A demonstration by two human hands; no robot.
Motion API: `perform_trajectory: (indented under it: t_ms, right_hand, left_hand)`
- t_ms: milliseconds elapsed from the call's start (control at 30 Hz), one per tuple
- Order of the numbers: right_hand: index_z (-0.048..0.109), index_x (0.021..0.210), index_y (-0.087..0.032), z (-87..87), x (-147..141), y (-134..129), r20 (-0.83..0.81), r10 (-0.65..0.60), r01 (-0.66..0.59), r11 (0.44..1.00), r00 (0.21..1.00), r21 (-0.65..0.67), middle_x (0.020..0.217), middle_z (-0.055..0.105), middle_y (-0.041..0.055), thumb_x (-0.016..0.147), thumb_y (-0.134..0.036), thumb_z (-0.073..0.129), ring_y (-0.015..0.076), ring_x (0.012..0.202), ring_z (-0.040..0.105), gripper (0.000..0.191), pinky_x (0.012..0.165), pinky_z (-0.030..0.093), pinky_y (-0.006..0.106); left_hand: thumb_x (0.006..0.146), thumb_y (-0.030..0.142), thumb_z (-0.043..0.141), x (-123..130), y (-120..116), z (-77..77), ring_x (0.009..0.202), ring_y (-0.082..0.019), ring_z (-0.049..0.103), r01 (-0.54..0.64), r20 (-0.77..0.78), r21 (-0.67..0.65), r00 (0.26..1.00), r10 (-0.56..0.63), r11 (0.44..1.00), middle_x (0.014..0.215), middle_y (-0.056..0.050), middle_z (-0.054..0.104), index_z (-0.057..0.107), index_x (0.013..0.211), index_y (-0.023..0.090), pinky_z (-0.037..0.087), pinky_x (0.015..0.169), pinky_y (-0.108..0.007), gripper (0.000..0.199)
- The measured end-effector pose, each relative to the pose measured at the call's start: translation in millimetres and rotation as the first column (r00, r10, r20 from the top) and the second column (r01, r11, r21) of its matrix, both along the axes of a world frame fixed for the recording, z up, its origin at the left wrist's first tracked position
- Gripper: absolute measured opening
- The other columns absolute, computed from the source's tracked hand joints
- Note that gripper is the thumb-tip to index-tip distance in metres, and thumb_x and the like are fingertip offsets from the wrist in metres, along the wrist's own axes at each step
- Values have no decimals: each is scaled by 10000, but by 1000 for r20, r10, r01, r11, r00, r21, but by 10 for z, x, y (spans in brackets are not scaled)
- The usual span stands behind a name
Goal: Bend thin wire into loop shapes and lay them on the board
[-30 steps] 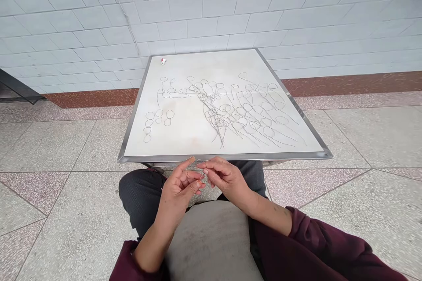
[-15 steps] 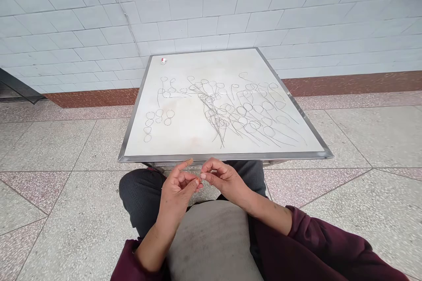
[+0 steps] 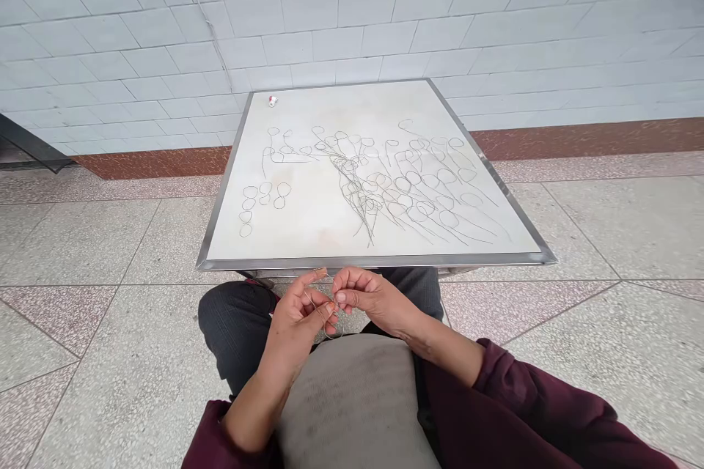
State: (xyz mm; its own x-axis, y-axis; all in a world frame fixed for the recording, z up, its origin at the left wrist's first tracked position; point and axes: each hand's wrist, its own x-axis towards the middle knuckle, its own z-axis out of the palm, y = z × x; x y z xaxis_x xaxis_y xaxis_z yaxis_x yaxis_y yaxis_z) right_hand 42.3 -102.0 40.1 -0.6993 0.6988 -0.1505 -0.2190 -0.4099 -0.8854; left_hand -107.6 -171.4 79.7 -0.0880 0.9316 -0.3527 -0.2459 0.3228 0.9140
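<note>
Both hands meet over my lap, just in front of the table's near edge. My left hand pinches a thin looped wire between thumb and fingers; its index finger, with a tan wrapping at the tip, sticks out. Close against it, my right hand pinches the same wire with thumb and forefinger. One curve of the wire hangs below the fingertips, and another thin length crosses the left fingers. The exact crossing point of the wire is hidden by the fingertips.
On the white metal-edged table lie many loose looped wires, tangled in the middle and right. Several figure-eight wire pieces sit at the left. A small red-and-white object is at the back left corner. A tiled wall stands behind.
The wire between my hands now shows as a loop below the fingertips and a strand over the left fingers. My hands have shifted only slightly.
</note>
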Motion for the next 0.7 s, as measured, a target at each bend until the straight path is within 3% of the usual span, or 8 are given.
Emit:
perform_trajectory:
  t_ms: [200, 400, 500, 600, 700]
  right_hand:
    - [593, 835, -171, -50, -100, -58, -35, -108, 108, 994, 994, -5, 685, 544, -37, 783, -348, 717, 81, 598, 461, 223, 581, 369, 219]
    - [576, 851, -171, -15, -50, -19, -24, -45, 46, 999, 999, 8, 716, 538, -35, 797, -354, 704, 90, 630, 476, 230, 627, 395, 232]
    - [577, 935, -185, 30, -8, 6, 9, 3, -4, 996, 1000, 84, 775, 535, -26, 829, -365, 669, 97, 675, 491, 228, 651, 410, 238]
    - [558, 1156, -230, 59, 4, 28, 83, 6, -25, 974, 996, 227, 823, 547, -17, 901, -366, 575, 99, 686, 492, 290, 656, 423, 240]
    - [574, 1195, -250, 62, -3, 51, 147, -34, -21, 934, 989, 356, 1007, 609, 23, 942, -368, 499, 89, 651, 469, 289, 635, 430, 241]
  left_hand:
    - [730, 288, 740, 12, 1, -20, 640, -140, 600, -25, 11, -6, 1000, 25, 1000, 726, -4, 639, 521, 1234, 163, 510, 571, -262, 564]
    - [770, 278, 702, -11, 1, -25, 698, -142, 613, 46, -6, 11, 999, -46, 999, 781, 4, 636, 423, 1341, 195, 530, 672, -304, 641]
    - [772, 270, 689, -15, 0, -31, 673, -132, 586, 93, -41, 15, 995, -93, 996, 777, 10, 629, 373, 1382, 202, 518, 653, -290, 690]
    - [776, 253, 671, -8, 0, -40, 623, -121, 543, 103, -113, 6, 988, -102, 995, 725, 27, 599, 348, 1394, 185, 488, 598, -263, 700]
    - [775, 232, 665, -10, -5, -50, 631, -119, 544, 133, -131, -6, 983, -132, 991, 720, 30, 595, 352, 1382, 190, 464, 598, -251, 684]
